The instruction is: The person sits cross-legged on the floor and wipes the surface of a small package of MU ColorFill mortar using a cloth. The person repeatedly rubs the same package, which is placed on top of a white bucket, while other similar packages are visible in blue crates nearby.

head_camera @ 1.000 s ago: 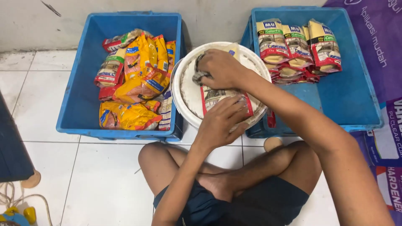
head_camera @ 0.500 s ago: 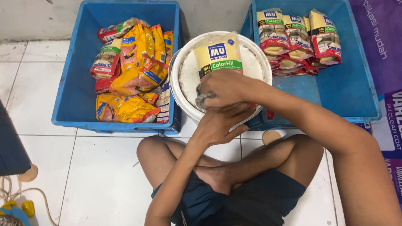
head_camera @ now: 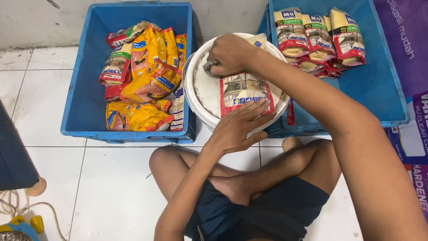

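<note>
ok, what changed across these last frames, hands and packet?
The packet on the white bucket lid was turned over between the earlier frames and now lies with its red-bordered side up. The left hand shifted onto its lower edge, fingers spread. The right hand stays fisted on a grey rag at the packet's top. Both blue crates and their packets look unchanged.

Two blue crates (head_camera: 84, 116) (head_camera: 379, 89) flank the white bucket lid (head_camera: 200, 89), their walls touching it; open tiled floor (head_camera: 58, 178) lies left of the crossed legs (head_camera: 249, 178).
</note>
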